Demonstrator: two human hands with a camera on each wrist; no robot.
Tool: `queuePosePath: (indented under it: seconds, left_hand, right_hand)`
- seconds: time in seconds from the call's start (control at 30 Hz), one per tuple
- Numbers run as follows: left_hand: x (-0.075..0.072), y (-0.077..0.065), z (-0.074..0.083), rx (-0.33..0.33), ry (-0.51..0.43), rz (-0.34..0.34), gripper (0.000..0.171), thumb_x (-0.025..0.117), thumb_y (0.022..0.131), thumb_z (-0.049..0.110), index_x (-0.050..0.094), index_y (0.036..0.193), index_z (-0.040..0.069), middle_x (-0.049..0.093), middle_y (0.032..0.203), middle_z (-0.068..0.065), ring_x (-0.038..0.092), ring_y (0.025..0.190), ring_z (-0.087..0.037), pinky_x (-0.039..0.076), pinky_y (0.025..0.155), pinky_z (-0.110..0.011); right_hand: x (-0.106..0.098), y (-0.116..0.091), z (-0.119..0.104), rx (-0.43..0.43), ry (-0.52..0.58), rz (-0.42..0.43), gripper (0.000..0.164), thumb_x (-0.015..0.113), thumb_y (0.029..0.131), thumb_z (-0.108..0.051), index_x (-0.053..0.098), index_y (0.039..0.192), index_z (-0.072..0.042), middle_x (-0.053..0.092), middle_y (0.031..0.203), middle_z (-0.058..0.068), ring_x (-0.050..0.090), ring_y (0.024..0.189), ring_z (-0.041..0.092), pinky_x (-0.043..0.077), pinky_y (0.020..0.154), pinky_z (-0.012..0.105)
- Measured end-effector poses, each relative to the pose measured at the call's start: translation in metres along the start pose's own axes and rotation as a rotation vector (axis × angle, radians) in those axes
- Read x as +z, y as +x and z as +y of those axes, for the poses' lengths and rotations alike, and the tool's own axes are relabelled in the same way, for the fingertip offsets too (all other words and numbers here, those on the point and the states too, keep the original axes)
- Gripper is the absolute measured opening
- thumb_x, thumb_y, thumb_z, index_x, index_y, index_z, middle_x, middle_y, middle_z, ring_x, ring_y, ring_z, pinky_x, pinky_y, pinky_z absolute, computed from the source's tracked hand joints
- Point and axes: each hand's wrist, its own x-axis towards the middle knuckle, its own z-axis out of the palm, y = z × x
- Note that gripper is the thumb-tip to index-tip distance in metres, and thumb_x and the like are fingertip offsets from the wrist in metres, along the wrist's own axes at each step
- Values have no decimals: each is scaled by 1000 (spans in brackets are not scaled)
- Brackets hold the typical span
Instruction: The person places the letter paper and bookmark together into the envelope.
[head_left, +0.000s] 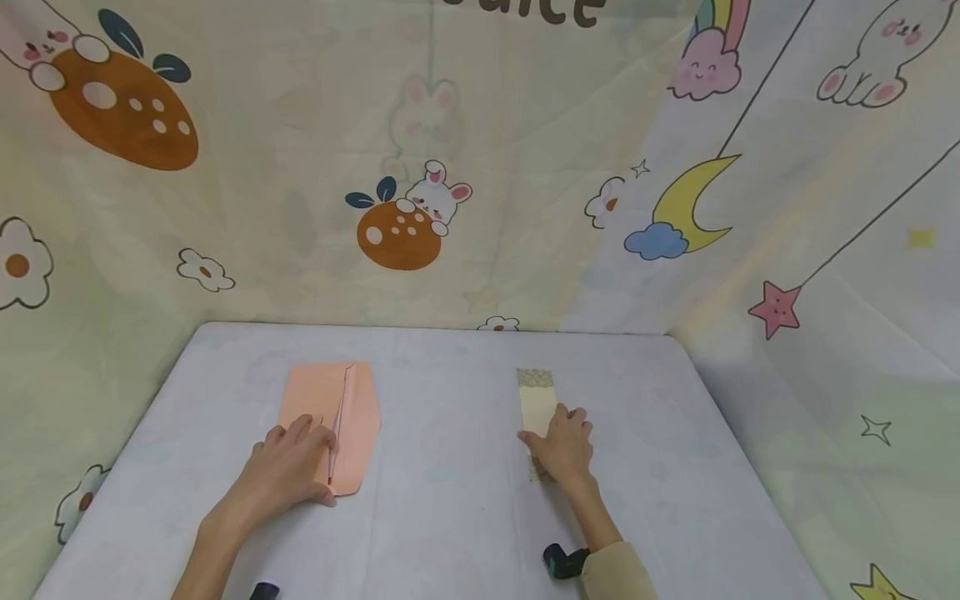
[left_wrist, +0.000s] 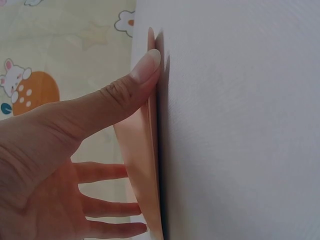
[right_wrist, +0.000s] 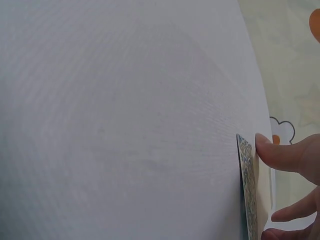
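A peach envelope (head_left: 362, 433) lies on the left part of the table, its pointed flap folded out to the right and its mouth slightly parted. Over its lower half rests my left hand (head_left: 288, 467), fingers spread near the mouth. The left wrist view has the thumb (left_wrist: 145, 67) against the envelope's near edge and the other fingers fairly straight on its face. To the right lies a narrow cream bookmark (head_left: 537, 408) with patterned ends. My right hand (head_left: 564, 442) holds it across its width, thumb at the left edge, fingers on the right; the hand hides part of it.
The white-covered table (head_left: 442, 417) stands against a cartoon-printed cloth backdrop (head_left: 300, 208). A black device (head_left: 562, 562) sits by the right wrist, and part of another black object (head_left: 265, 591) shows at the bottom edge near the left forearm.
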Motion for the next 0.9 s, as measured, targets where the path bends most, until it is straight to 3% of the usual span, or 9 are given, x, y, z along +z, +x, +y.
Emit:
queuePosePath:
  seconds: [0.27,0.53,0.73,0.8,0.9]
  left_hand:
    - [0,1,0,-8,-1,-4,68,98,53,42,60,106,26,51,144,-26,52,114,-59,41,84,-74]
    - [0,-1,0,5,1,-3,67,98,53,43,60,106,26,51,143,-25,52,113,-57,41,84,-72]
    - [-1,0,0,2,4,-3,69,98,53,44,60,108,26,50,144,-25,51,114,-58,41,85,-72]
    - [-1,0,0,-1,3,-5,69,98,54,44,60,108,26,50,144,-26,51,115,-58,41,85,-72]
    - [-1,0,1,-3,4,-6,68,98,54,43,59,107,26,50,144,-26,51,115,-58,41,85,-72]
  right_hand:
    - [-5,2,0,32,-24,-30,81,83,83,-44,50,122,20,41,129,43,53,108,56,54,70,60]
    - [-2,4,10,44,71,-14,83,83,84,-39,48,136,16,49,123,38,62,100,52,54,74,64]
    - [-6,6,17,61,130,-17,75,78,88,-32,48,139,13,55,127,38,60,112,54,51,85,69]
    - [-8,7,19,63,156,-20,71,76,89,-28,49,140,13,59,126,37,61,112,53,52,84,66]
    - [-11,9,21,73,221,-7,62,75,90,-22,52,137,12,66,115,32,68,97,44,57,73,53]
